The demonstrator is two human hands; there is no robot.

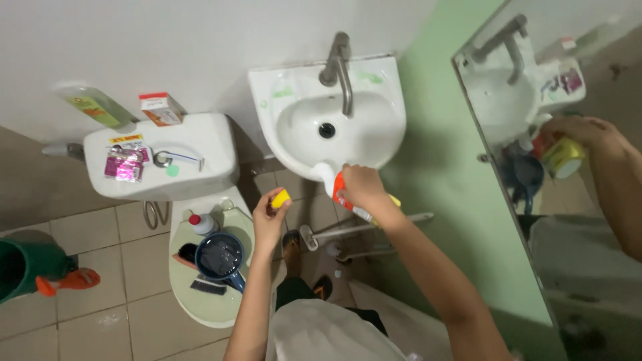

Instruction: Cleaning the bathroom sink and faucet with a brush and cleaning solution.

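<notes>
The right hand (361,187) is clamped on a white squeeze bottle (338,190) with a red label, its fingers wrapped around the body so that the neck tips over the near rim of the white sink (384,100). The left hand (269,217) hovers just left of it, its fingers together on a small yellow cap (281,198) pinched at the tips. The sink hangs on the far wall with a grey tap (339,63) above its bowl and a dark drain (327,130) in the middle. To the left stands a white toilet tank (214,144), with pink sachets (124,164) and a small orange and white box (160,109) resting on and behind its lid. On the closed toilet seat (200,304) nearer the person sit a blue dipper (219,257), a small white bottle with a red cap (202,224) and a dark brush (208,286). A long-handled brush (361,227) lies on the tiled floor (100,261) beneath the sink. At the far left stands a green bin (23,267). A mirror (568,100) on the green wall at the right reflects the scene.
</notes>
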